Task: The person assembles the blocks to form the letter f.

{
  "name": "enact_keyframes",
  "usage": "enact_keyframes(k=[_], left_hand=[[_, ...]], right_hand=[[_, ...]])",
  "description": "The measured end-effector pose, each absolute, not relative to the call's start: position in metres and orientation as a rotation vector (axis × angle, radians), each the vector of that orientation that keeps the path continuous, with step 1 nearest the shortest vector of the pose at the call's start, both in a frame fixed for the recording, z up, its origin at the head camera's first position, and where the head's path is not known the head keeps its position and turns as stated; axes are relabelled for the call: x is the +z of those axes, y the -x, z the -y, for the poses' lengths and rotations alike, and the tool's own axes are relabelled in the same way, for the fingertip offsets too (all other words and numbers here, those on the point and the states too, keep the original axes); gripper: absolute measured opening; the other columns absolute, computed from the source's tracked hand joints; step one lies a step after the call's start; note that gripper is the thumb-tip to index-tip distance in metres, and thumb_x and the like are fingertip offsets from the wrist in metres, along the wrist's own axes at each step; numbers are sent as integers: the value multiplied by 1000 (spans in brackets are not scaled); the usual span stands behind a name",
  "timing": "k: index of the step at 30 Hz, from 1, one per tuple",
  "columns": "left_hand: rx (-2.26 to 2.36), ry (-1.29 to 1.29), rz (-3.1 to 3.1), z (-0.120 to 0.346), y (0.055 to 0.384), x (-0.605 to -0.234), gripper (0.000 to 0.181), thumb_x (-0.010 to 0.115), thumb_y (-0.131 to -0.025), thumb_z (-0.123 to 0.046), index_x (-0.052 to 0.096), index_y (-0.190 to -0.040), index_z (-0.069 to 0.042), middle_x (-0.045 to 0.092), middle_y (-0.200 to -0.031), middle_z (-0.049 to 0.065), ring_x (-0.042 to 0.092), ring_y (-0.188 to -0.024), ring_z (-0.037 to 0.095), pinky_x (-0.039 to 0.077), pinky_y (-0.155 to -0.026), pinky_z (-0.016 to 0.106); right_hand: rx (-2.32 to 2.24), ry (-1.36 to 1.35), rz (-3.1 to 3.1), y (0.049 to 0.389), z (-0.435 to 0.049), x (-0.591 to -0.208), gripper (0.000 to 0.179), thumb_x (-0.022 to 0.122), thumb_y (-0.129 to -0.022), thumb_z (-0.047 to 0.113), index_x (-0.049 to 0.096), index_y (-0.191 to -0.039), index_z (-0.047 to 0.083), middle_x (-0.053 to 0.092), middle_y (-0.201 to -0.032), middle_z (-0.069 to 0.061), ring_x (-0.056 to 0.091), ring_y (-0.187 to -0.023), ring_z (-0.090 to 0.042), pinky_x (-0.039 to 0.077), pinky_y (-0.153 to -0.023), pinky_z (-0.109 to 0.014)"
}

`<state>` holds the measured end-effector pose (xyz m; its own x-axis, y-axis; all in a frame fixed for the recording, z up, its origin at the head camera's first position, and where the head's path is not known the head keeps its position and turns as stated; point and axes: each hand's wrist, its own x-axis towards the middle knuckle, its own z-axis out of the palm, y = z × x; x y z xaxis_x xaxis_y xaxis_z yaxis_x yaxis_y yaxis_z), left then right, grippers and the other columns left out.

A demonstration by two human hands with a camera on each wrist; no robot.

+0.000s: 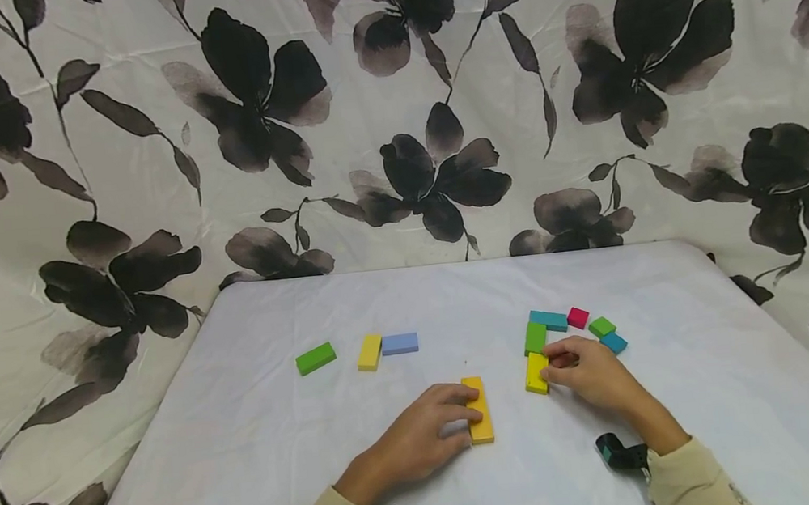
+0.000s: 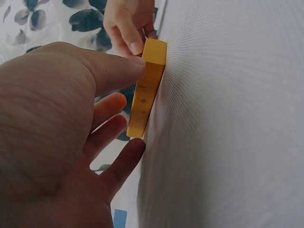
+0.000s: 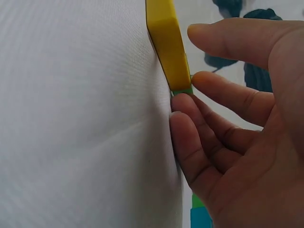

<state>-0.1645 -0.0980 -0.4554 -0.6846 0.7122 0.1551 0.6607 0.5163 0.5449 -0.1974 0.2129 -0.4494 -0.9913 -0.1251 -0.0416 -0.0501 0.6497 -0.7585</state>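
A: Orange-yellow block [image 1: 482,404]?
B: Worktop [image 1: 251,479], long axis fore-aft, right of left hand [image 1: 422,436], the nearer one; fingers spread, touching, unclamped.
A: Right hand [image 1: 592,374]?
B: Loose, unclamped, beside yellow block [image 1: 536,374].

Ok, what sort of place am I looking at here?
Probably a tabletop set up for recording, indoors by the look of it: a white-covered table, a flowered cloth behind it, and coloured blocks laid out.

White-covered bench [image 1: 198,467]
Left of centre: green block [image 1: 316,358], yellow block [image 1: 369,354], blue block [image 1: 400,344]; below centre: amber block [image 1: 483,430]; right of centre: curve of six coloured blocks [image 1: 548,320].
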Motion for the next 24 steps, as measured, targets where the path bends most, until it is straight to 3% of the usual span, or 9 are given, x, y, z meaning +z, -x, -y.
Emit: enact_keyframes(k=[24], left_hand=[[818, -1360, -2688, 100, 167, -461, 29, 69, -97, -21, 72, -125, -24, 53, -142, -7, 42, -135, 12, 37, -111, 34]], right_hand=[[-1180, 100, -2798, 197, -209, -448, 47, 83, -83, 28, 65, -116, 0, 62, -99, -4, 56, -91, -20, 52, -82, -34]])
